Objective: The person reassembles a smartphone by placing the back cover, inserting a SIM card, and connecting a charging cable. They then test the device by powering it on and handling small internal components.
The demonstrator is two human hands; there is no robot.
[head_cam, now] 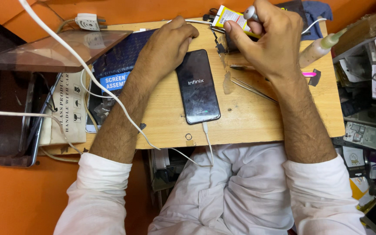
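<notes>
A small wooden bench top [249,117] set against orange walls is crowded — a black phone [197,87] lies mid-board, screen lit, its white cable [207,139] trailing off the near edge. The left hand [168,45] rests curled at the phone's far-left corner, while the right hand [268,37] is closed around a slim silver tool [251,13] at the far edge. A snag on that cable could drag the phone off, and the tweezers [253,90] lie right beside the right wrist — easy to sweep away.
</notes>
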